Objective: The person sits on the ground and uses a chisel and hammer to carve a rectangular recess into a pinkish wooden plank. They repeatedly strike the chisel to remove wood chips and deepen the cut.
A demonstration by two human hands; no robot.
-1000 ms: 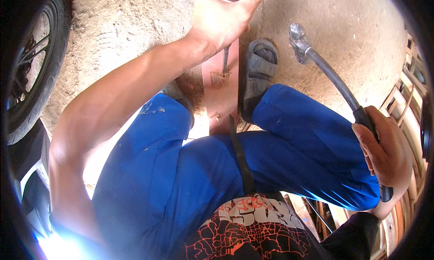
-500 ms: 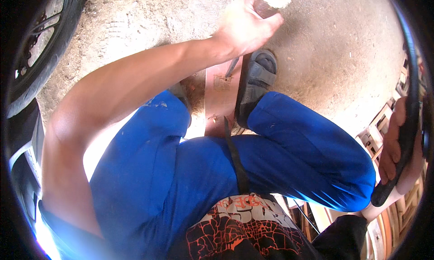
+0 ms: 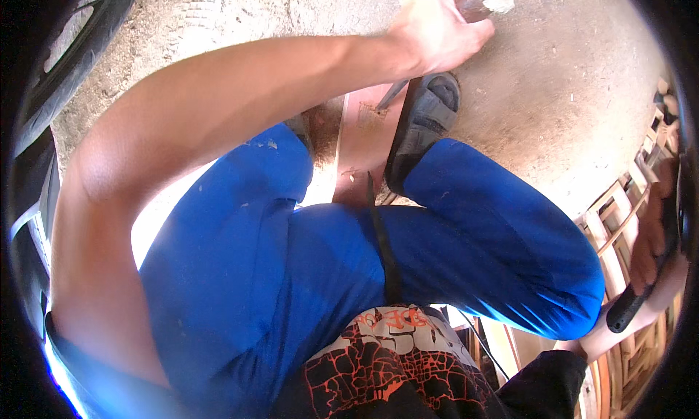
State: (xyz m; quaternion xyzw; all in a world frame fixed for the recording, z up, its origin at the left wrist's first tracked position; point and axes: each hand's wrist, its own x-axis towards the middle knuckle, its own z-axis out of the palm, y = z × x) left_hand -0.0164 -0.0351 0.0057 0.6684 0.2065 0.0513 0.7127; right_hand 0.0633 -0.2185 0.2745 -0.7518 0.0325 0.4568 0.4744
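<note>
My left hand [image 3: 437, 29] is closed around the brown wooden handle of a chisel [image 3: 394, 93], whose pale, frayed butt shows past the thumb. Below the wrist, the dark metal shank slants down to a small rough cut [image 3: 373, 112] in a reddish wooden board [image 3: 362, 146]. This board lies lengthwise between my feet. Out at the far right, my right hand [image 3: 648, 237] wraps its fingers around a black tool handle [image 3: 626, 310]. The tool's other end is lost at the dark picture rim, so its head is hidden.
A dark sandal [image 3: 429, 113] on my right foot sits right beside the board. A black-tyred wheel [image 3: 95, 44] stands at the left. Many light wooden pieces [image 3: 615, 211] are piled at the right. A dark strap [image 3: 386, 255] hangs over my blue trousers.
My left hand has shifted right with the chisel handle, which leans further right. The black-handled tool in my right hand has swung outward toward the right rim. The view has shifted slightly.
</note>
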